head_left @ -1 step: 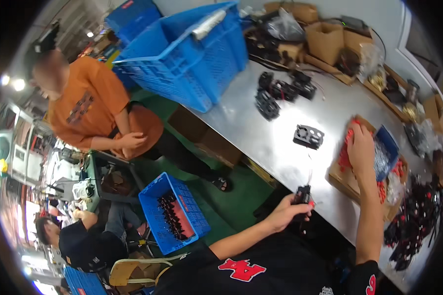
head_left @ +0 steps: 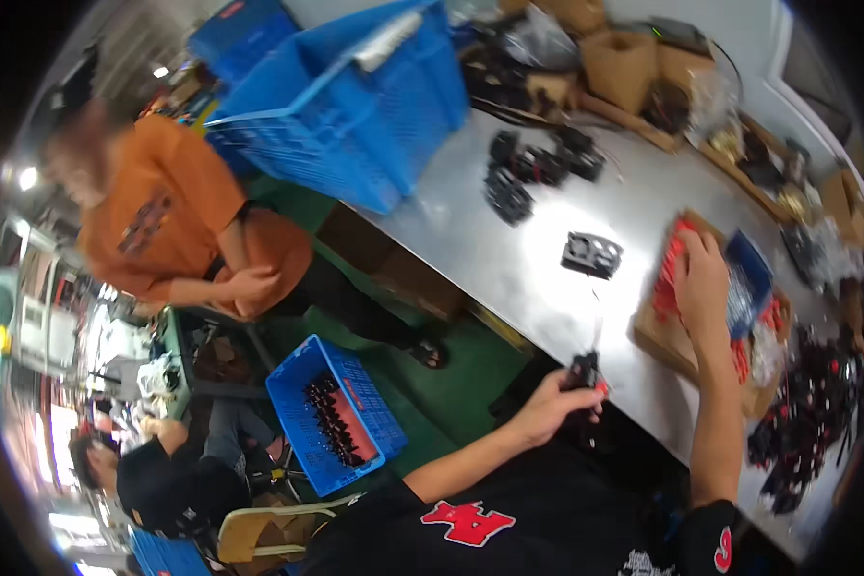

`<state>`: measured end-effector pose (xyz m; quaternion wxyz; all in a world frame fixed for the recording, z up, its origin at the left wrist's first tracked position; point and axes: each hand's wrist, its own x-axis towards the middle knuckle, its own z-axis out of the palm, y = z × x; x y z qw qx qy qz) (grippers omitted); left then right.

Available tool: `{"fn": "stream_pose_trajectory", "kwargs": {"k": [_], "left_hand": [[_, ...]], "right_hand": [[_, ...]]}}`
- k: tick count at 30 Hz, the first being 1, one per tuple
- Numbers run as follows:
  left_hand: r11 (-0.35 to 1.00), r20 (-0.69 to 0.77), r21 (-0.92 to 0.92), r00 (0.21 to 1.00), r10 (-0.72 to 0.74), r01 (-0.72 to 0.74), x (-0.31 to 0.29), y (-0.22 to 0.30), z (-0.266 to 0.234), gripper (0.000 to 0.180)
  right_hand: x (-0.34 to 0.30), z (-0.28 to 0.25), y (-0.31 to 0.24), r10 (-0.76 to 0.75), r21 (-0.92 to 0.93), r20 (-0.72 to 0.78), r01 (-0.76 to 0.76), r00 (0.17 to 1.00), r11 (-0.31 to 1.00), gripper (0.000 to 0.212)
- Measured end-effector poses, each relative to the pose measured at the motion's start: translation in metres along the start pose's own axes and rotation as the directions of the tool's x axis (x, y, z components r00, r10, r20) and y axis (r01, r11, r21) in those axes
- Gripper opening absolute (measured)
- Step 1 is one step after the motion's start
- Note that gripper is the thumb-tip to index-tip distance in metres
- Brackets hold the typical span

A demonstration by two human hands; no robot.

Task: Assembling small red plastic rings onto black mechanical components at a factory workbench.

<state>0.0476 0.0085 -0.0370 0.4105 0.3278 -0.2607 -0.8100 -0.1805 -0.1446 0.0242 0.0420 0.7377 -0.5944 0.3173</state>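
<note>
My left hand (head_left: 553,407) is closed around a small black part (head_left: 583,369) with a bit of red on it, just off the table's front edge. A thin pale wire seems to run up from that part toward a black rectangular part (head_left: 591,254) lying flat on the table. Over on the right, my right hand (head_left: 703,278) reaches down into a cardboard box (head_left: 664,344), its fingers bent among small red pieces (head_left: 670,257). Whatever is between those fingertips is hidden. Beside this hand in the box sits a blue tray (head_left: 754,264) of small shiny pieces.
Several black parts (head_left: 538,168) lie farther back on the metal table (head_left: 470,250). A large blue crate (head_left: 355,125) stands at its far left, and black-and-red parts (head_left: 806,432) are heaped at right. Two people are at left, one in an orange shirt (head_left: 173,202). A blue bin (head_left: 331,413) rests below.
The whole view has shifted slightly, so the table and its contents appear a little farther left. Both hands keep nearly the same places, the left still holding the black part.
</note>
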Motion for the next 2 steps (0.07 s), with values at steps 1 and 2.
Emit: {"fn": "stream_pose_trajectory", "kwargs": {"k": [1, 2], "left_hand": [[1.0, -0.018, 0.001, 1.0, 0.021, -0.021, 0.0, 0.002, 0.001, 0.021], [0.999, 0.006, -0.021, 0.999, -0.036, 0.037, -0.002, -0.012, 0.011, 0.021]], "right_hand": [[-0.01, -0.012, -0.005, 0.097, 0.182, 0.065, -0.107, 0.993, 0.977, 0.029], [-0.016, -0.022, -0.012, 0.184, 0.351, 0.134, -0.22, 0.974, 0.91, 0.028]]}}
